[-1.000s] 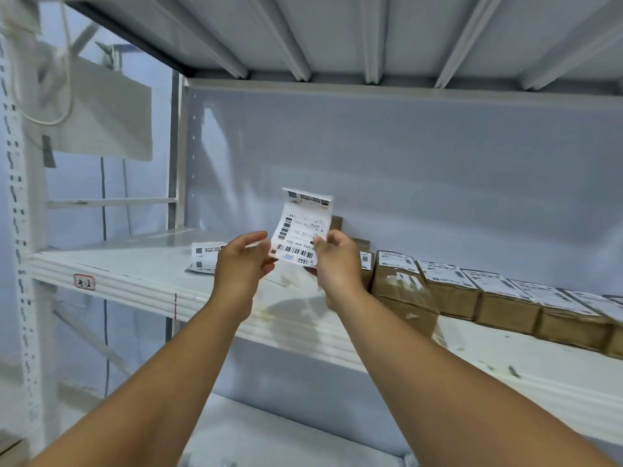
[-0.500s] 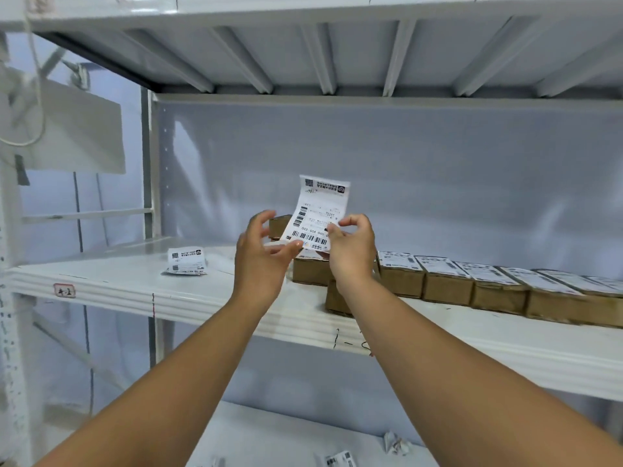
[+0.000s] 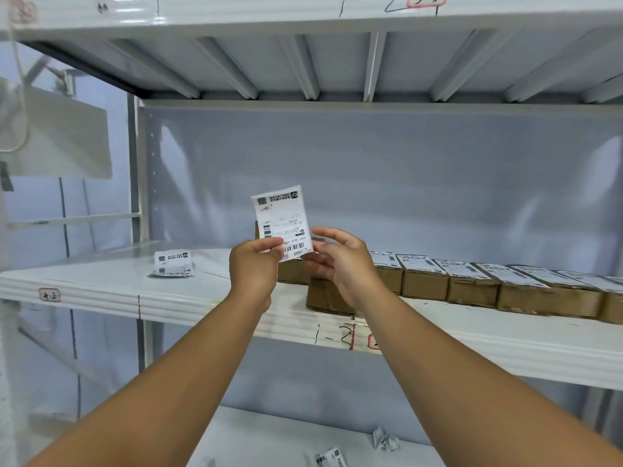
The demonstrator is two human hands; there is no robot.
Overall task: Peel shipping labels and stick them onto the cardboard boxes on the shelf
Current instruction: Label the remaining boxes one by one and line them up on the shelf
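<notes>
Behind the hands, a row of small brown cardboard boxes point(image 3: 472, 291) is lined up along the white metal shelf point(image 3: 101, 284). Each box to the right is already topped with a white printed label. Two more brown boxes at the near end of the row are partly hidden by the hands, and their tops cannot be made out. A small loose stack of white labels point(image 3: 172, 264) is laid on the shelf to the left, well apart from the boxes. On the lower shelf point(image 3: 269, 433), a crumpled white paper scrap point(image 3: 384, 439) and a printed paper strip point(image 3: 330, 458) are seen.

The white rectangular shipping label point(image 3: 281, 220) is held upright in the air, in front of the near end of the row. Its lower left corner is pinched by the left hand point(image 3: 253, 271). The right hand point(image 3: 347, 264) is kept loose, with its fingers spread at the label's lower right corner; whether they touch the label cannot be told.
</notes>
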